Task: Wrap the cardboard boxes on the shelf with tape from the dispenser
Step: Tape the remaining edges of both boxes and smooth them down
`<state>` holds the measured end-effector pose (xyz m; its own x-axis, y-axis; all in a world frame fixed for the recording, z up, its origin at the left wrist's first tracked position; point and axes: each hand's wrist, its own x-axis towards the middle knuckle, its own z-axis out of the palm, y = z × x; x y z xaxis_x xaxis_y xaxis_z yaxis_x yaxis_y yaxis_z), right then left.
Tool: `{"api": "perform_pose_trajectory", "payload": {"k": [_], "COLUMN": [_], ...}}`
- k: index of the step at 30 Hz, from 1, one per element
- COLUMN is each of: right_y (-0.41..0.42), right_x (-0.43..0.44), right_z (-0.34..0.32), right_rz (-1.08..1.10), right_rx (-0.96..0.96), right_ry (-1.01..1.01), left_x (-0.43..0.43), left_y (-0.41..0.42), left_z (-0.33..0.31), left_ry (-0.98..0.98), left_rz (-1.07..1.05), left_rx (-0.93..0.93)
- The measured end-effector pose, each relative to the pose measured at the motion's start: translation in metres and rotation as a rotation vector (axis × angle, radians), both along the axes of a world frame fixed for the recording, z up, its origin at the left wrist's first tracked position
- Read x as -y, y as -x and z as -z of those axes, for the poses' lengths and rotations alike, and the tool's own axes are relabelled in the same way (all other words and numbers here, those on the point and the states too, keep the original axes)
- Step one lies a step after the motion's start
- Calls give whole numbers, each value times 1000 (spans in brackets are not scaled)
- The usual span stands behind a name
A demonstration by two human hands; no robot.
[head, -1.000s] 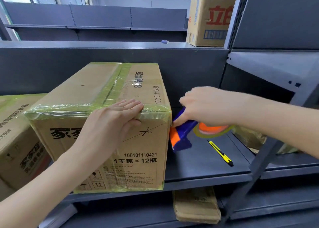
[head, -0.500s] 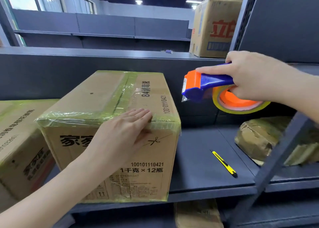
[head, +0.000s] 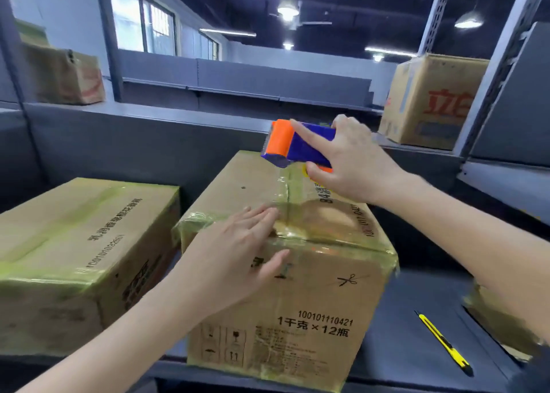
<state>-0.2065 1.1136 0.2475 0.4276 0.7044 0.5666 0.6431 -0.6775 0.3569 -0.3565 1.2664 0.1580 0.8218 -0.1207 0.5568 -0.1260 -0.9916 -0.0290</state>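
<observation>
My left hand [head: 238, 252] lies flat on the near top edge of the brown cardboard box wrapped in glossy yellowish tape [head: 297, 309]. The fingers are straight across the top and the thumb is spread down on the front face. My right hand [head: 354, 166] grips the blue and orange plastic tape dispenser [head: 293, 144], thumb curled under it, index finger stretched along its top. The dispenser hangs tilted over the far part of the box top, orange end toward the left; whether it touches the cardboard I cannot tell. The box stands on the dark grey metal shelf [head: 401, 312]. 1 more taped cardboard box [head: 74, 244] sits just beside it on the left. A yellow utility knife [head: 443, 340] lies on the shelf to the right, apart from the box.
</observation>
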Motion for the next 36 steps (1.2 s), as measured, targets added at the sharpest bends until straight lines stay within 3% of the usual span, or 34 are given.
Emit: {"api": "perform_pose_trajectory", "payload": {"k": [8, 22, 24, 27, 31, 36], "right_y": [-17, 0, 7, 27, 55, 59], "right_x": [-41, -33, -31, -36, -60, -91], "right_z": [52, 44, 46, 47, 42, 45], "right_rz": [-55, 46, 61, -56, -282, -355], "right_rx": [-29, -193, -128, -73, -344, -584], "right_ry": [86, 134, 121, 72, 87, 193], "left_x": [-44, -53, -59, -73, -96, -104], "left_y": [8, 5, 9, 18, 28, 22], "left_z": [11, 13, 13, 13, 14, 14], "left_ry": [5, 23, 109, 388, 597, 812], "left_rz": [-65, 42, 61, 52, -177, -65], "left_rx": [39, 103, 111, 202, 296, 96]}}
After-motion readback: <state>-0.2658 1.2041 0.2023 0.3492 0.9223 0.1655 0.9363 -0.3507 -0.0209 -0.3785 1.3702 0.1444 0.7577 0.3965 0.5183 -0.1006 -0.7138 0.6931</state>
